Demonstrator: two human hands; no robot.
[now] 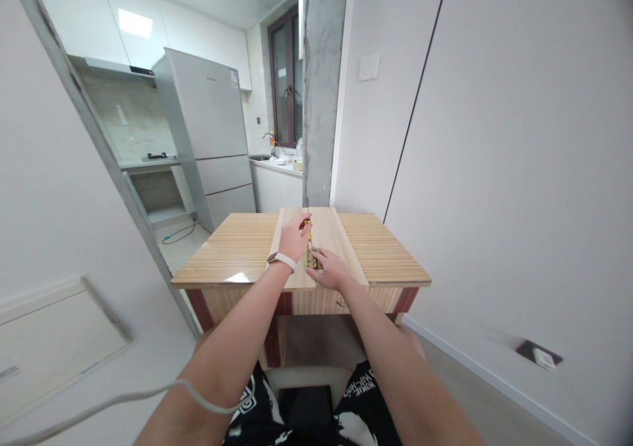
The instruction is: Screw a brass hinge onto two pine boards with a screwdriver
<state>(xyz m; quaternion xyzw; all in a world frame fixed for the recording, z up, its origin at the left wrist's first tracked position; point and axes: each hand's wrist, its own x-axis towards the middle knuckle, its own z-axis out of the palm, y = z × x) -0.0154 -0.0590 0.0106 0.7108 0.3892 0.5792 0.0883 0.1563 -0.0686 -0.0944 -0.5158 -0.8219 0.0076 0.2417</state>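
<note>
My left hand [295,235], with a white band on the wrist, is closed around the yellow-and-black handle of a screwdriver [309,233] held upright over a small brass-coloured metal part [311,260]. My right hand [331,269] rests on the table beside that part, its fingers touching and steadying it. Both hands work on the pale centre panel [329,231] of a wooden table [386,258]. The screwdriver's tip is hidden between my hands.
A grey concrete pillar [322,90] rises just behind the table. A white wall [519,169] runs along the right. To the left, a kitchen opens with a grey fridge [210,129] and a counter with a sink [277,162]. A white cable [123,400] trails across my left arm.
</note>
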